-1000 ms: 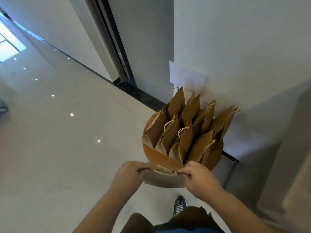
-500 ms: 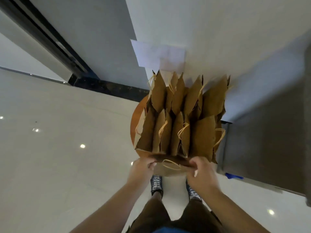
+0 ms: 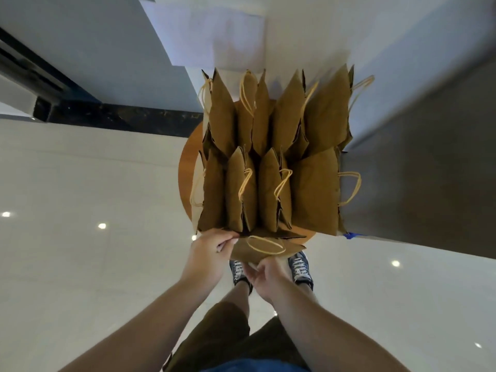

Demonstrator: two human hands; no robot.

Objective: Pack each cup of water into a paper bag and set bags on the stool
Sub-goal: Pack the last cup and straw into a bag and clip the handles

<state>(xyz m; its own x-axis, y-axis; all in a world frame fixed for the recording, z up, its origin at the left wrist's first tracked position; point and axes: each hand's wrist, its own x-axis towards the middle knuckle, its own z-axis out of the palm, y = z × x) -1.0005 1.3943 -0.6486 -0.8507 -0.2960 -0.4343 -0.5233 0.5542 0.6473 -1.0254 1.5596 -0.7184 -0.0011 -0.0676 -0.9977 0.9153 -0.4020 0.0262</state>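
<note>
Head view: tight squeeze at the crowded stool's near edge.
Left hand (image 3: 208, 253) pinches the paper bag (image 3: 268, 255) by its left top corner, with the bag mostly overhanging the wooden stool (image 3: 185, 167). Right hand (image 3: 268, 276) props its near side, fingers hidden, grip unclear. Standing bags (image 3: 311, 189) fill the seat, leaving little footing. It could tip off and spill the water inside.

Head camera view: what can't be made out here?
- Cups: head view, none visible; the standing paper bags and the held paper bag hide any contents.
- Stool: head view, legs hidden beneath its seat and bags.
- Right hand: head view, grip unclear; its own back hides the fingertips.
</note>
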